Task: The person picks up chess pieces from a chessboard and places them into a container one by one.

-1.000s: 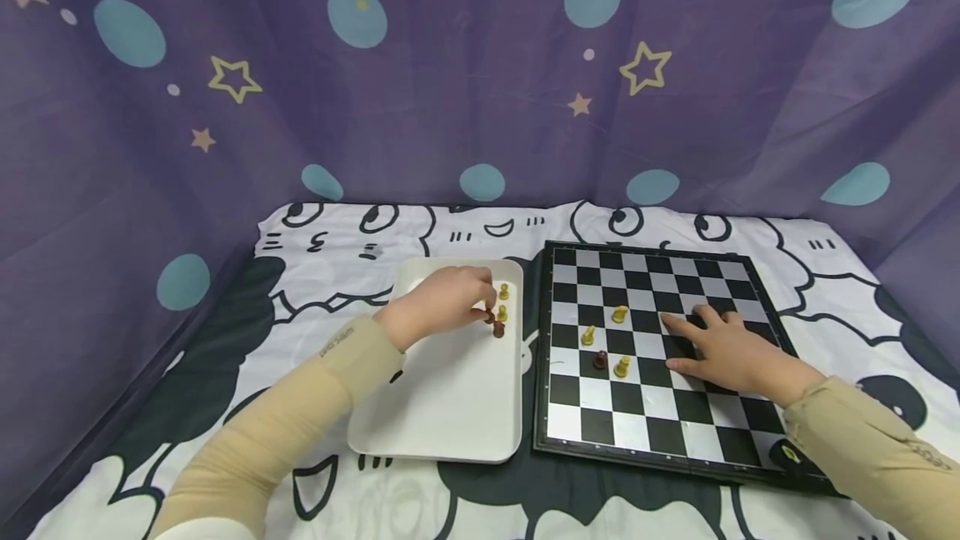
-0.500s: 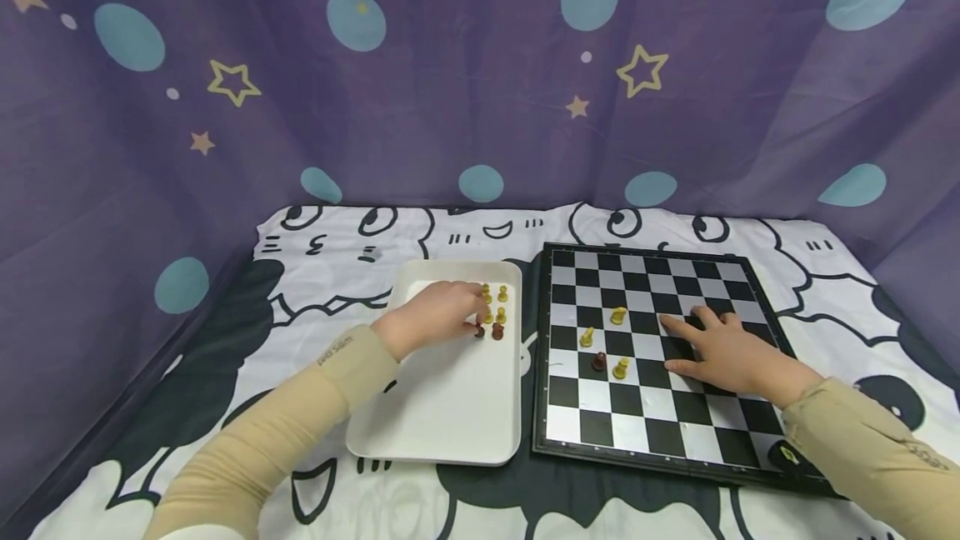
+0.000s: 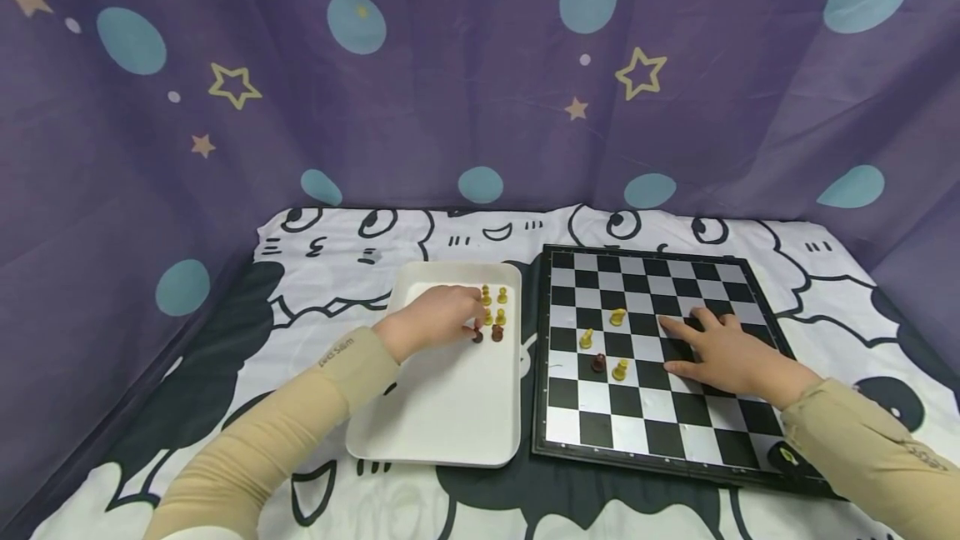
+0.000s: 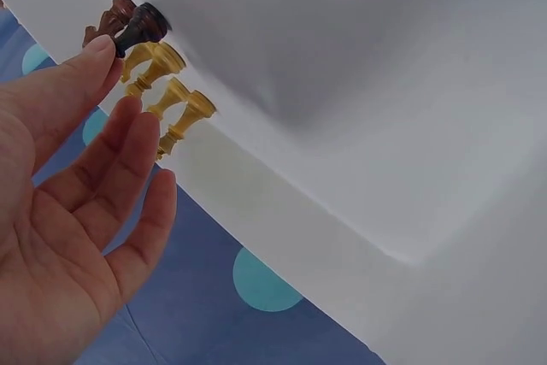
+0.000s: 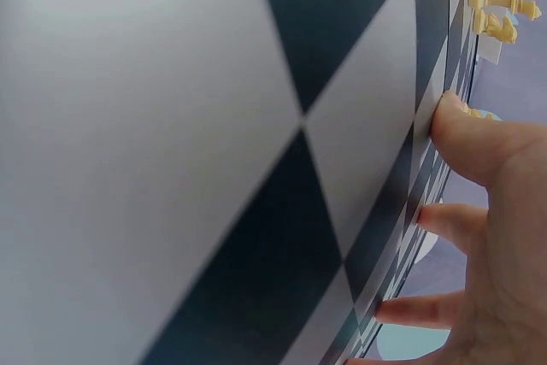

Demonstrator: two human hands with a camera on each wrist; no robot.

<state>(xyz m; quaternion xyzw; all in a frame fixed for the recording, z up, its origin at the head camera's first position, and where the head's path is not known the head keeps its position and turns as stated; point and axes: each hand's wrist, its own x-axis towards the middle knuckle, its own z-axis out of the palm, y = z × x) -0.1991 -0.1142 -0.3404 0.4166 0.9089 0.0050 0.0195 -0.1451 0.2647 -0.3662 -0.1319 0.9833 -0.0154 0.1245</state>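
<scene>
Over the white tray point(image 3: 442, 432), my left hand point(image 3: 435, 322) pinches a dark chess piece point(image 4: 141, 30) between thumb and fingers, its base at the tray floor. A reddish-brown chess piece point(image 3: 497, 332) stands just right of it. Behind these are several yellow chess pieces point(image 3: 502, 296) in two columns, some partly covered by the fingers in the left wrist view. My right hand point(image 3: 731, 359) rests on the chessboard point(image 3: 656, 436) with fingers spread, holding nothing. Left of it on the board are a yellow knight point(image 3: 617, 317), two more yellow pieces point(image 3: 619, 369) and a dark-red piece point(image 3: 598, 362).
Tray and board lie side by side on a black-and-white patterned cloth point(image 3: 405, 507), a narrow gap between them. A black oval with a yellow mark point(image 3: 787, 457) is at the board's near right corner, by the right sleeve. A purple curtain point(image 3: 450, 107) hangs behind.
My left hand has shifted slightly left and nearer with the dark piece, which now stands left of the reddish-brown one. Yellow pieces behind the fingers have come into view. The right hand stays put.
</scene>
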